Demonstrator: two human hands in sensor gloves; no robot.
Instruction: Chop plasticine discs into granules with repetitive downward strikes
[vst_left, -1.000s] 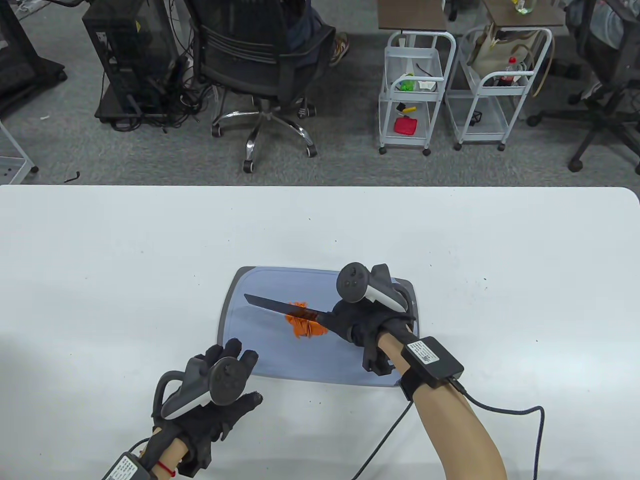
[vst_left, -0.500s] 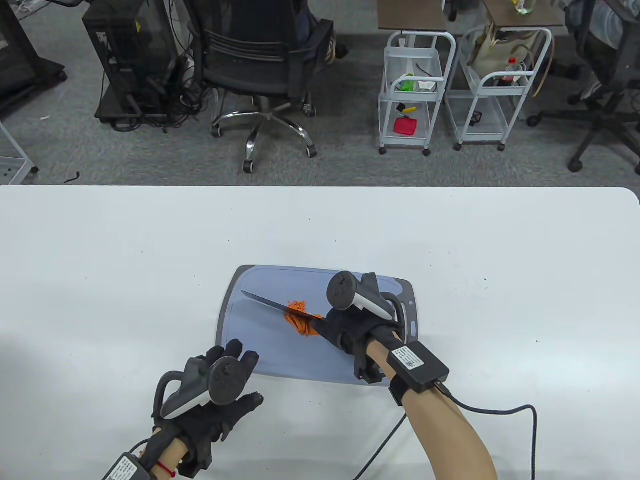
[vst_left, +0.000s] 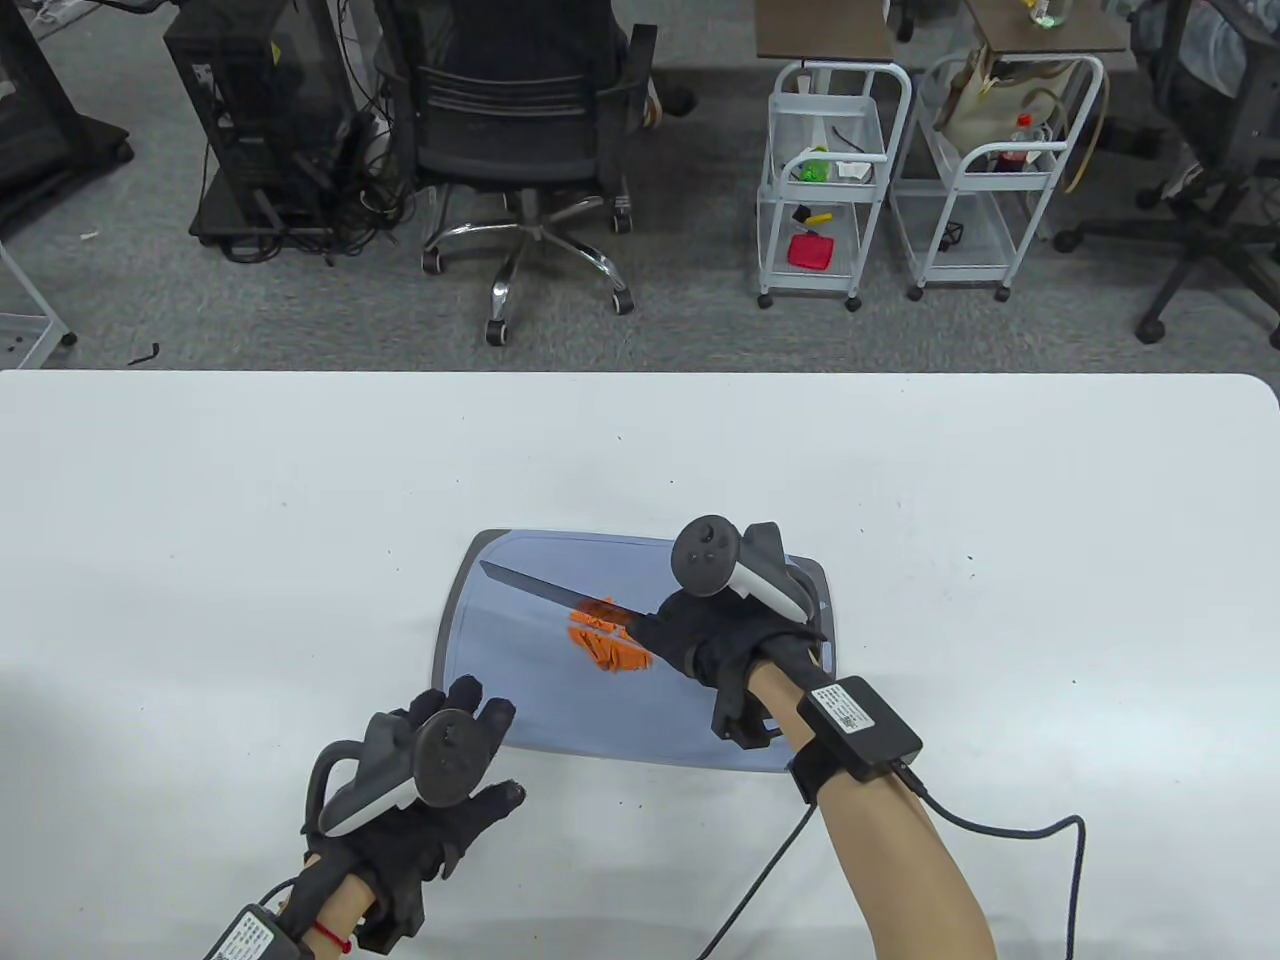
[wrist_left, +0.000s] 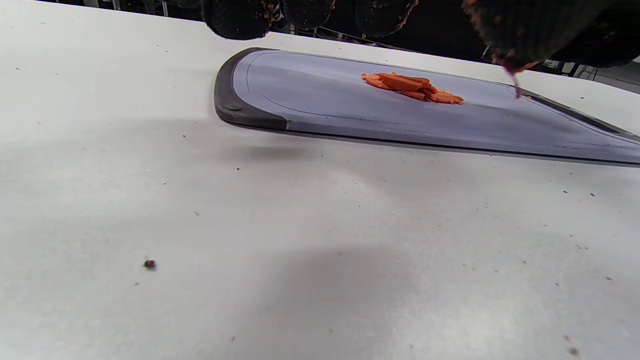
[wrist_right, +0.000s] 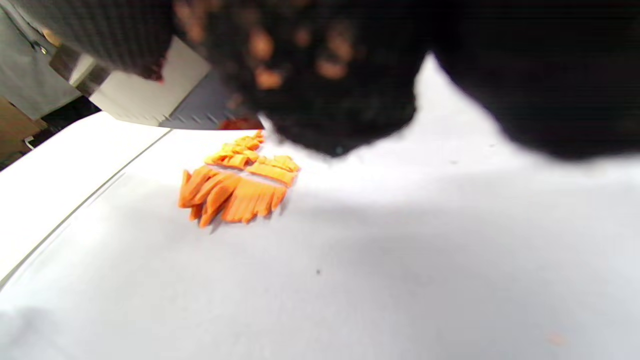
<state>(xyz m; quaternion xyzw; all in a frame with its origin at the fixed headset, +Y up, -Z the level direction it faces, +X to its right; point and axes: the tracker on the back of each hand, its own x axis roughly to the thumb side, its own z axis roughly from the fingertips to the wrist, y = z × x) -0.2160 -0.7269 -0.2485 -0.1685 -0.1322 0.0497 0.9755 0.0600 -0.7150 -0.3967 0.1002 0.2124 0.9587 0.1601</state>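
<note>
A heap of orange plasticine strips (vst_left: 606, 645) lies mid-board on the blue-grey cutting board (vst_left: 520, 700). It also shows in the left wrist view (wrist_left: 412, 87) and the right wrist view (wrist_right: 235, 187). My right hand (vst_left: 705, 640) grips the handle of a black knife (vst_left: 535, 590), whose blade points far-left and is raised over the heap's far side. My left hand (vst_left: 450, 800) rests flat on the white table beside the board's near-left corner, fingers spread and holding nothing. Its fingertips (wrist_left: 235, 17) hang in at the top of the left wrist view.
The white table (vst_left: 200, 520) carries small plasticine crumbs (wrist_left: 149, 264). A cable (vst_left: 1000, 830) runs from my right wrist across the table's near right. Beyond the table's far edge stand an office chair (vst_left: 530, 130) and white carts (vst_left: 825, 180).
The knife went down into the orange heap half a second ago and is now lifted, its tip shifted slightly farther left. My left hand has not moved.
</note>
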